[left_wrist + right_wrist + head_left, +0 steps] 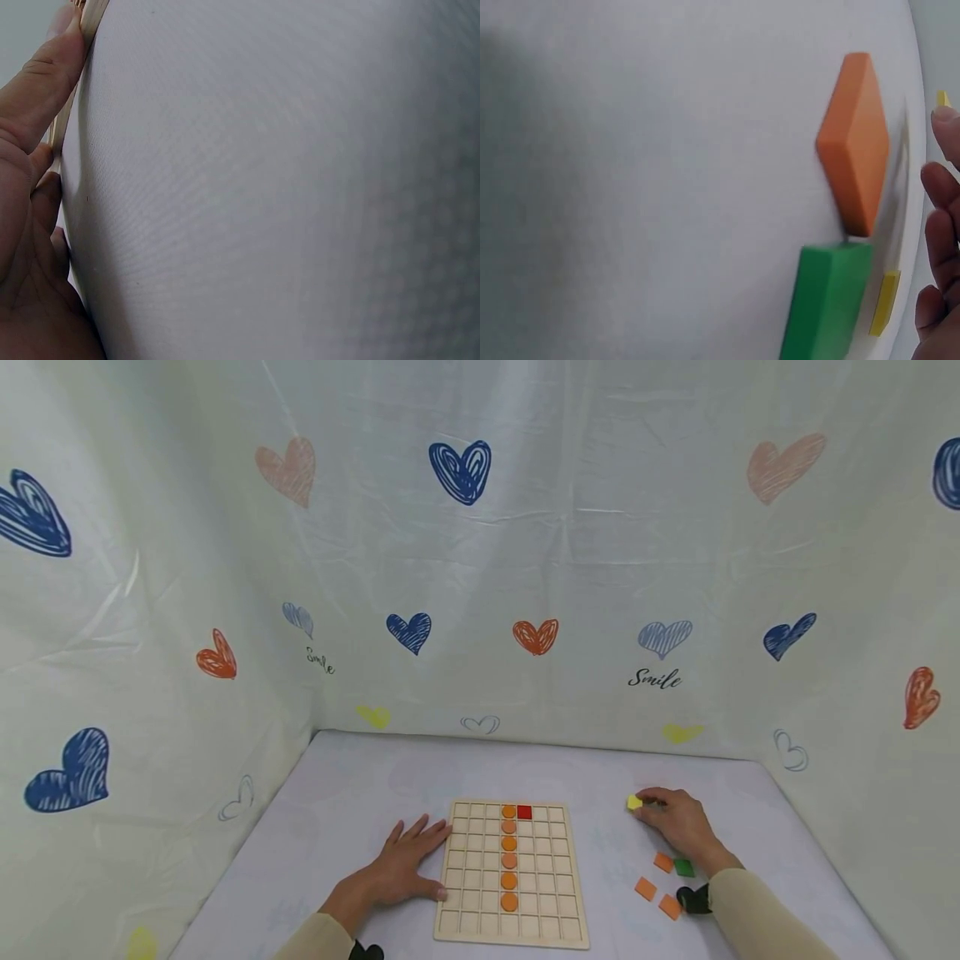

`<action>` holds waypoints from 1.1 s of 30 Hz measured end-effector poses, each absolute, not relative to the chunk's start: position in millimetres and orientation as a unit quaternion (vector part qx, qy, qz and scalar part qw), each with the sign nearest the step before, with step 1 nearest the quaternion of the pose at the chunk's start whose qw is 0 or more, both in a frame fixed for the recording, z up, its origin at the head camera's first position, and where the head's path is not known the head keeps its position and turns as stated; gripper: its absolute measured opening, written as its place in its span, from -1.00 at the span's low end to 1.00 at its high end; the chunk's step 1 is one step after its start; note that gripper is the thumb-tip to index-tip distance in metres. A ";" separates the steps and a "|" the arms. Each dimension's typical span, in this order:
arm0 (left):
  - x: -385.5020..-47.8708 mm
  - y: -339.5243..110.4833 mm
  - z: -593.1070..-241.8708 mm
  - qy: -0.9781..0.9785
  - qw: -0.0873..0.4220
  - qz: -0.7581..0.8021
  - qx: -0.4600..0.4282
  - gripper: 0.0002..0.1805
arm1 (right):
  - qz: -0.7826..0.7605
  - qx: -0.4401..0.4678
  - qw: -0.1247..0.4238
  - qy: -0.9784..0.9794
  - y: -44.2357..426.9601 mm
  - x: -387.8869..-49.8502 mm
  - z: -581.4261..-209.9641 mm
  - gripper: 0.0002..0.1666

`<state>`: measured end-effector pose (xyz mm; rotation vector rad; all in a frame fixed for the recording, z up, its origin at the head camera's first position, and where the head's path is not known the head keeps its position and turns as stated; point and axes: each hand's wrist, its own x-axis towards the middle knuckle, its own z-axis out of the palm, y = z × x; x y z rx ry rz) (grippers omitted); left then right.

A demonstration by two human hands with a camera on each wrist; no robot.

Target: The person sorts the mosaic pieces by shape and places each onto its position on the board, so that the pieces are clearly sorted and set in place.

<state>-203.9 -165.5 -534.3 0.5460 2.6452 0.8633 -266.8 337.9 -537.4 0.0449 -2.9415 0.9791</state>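
A wooden grid board [547, 885] lies on the table, with a column of orange round pieces [509, 861] and a red square [524, 812] beside the topmost one. My left hand [405, 868] rests at the board's left edge, fingers spread; in the left wrist view the thumb [45, 82] touches the board's edge [94, 19]. To the right of the board, my right hand [678, 822] pinches a yellow piece [634, 802] between thumb and fingers. In the right wrist view, the fingers [945, 195] show at the right edge, with the yellow piece [942, 98] at the fingertips.
Several orange squares [646, 888] and a green square [684, 867] lie near my right wrist. Another yellow piece [885, 303] lies on the table in the right wrist view. A white curtain [585, 568] printed with hearts hangs behind the table and along its sides.
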 end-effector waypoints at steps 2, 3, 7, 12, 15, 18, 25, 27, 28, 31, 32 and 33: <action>-203.7 -165.6 -534.4 0.922 0.151 0.300 0.190 0.19 | 0.335 0.012 0.015 -0.942 335.9 -266.6 -536.0 -0.55; -203.6 -165.6 -534.3 0.922 0.151 0.300 0.191 0.19 | 0.344 0.012 0.015 -0.939 334.7 -266.6 -535.1 -0.55; -203.8 -166.1 -534.3 0.923 0.149 0.299 0.193 0.19 | 0.371 0.009 0.028 -0.928 327.3 -266.8 -534.2 -0.60; -204.4 -166.5 -535.3 0.923 0.148 0.300 0.193 0.19 | 0.400 0.010 0.053 -0.915 314.9 -265.5 -533.1 -0.66; -204.0 -166.4 -534.5 0.921 0.148 0.303 0.193 0.18 | 0.409 0.013 0.068 -0.910 307.2 -264.9 -531.8 -0.67; -203.5 -166.2 -533.7 0.920 0.149 0.305 0.194 0.18 | 0.413 0.015 0.077 -0.908 298.9 -264.6 -530.5 -0.68; -203.5 -166.1 -534.9 0.922 0.147 0.303 0.193 0.19 | 0.429 0.021 0.076 -0.900 278.2 -262.7 -529.4 -0.67; -203.8 -166.5 -536.3 0.921 0.145 0.304 0.194 0.19 | 0.434 0.022 0.074 -0.898 272.9 -263.2 -529.8 -0.67; -204.1 -166.6 -536.9 0.921 0.144 0.303 0.195 0.19 | 0.436 0.024 0.076 -0.896 270.2 -263.5 -530.2 -0.67; -204.5 -166.9 -537.5 0.921 0.146 0.304 0.197 0.19 | 0.439 0.033 0.082 -0.894 261.9 -263.6 -530.8 -0.68; -204.6 -166.9 -537.3 0.921 0.147 0.303 0.197 0.18 | 0.437 0.036 0.087 -0.895 258.9 -263.7 -531.0 -0.68; -204.6 -166.9 -536.8 0.921 0.149 0.303 0.196 0.18 | 0.437 0.039 0.090 -0.894 256.1 -263.5 -531.0 -0.69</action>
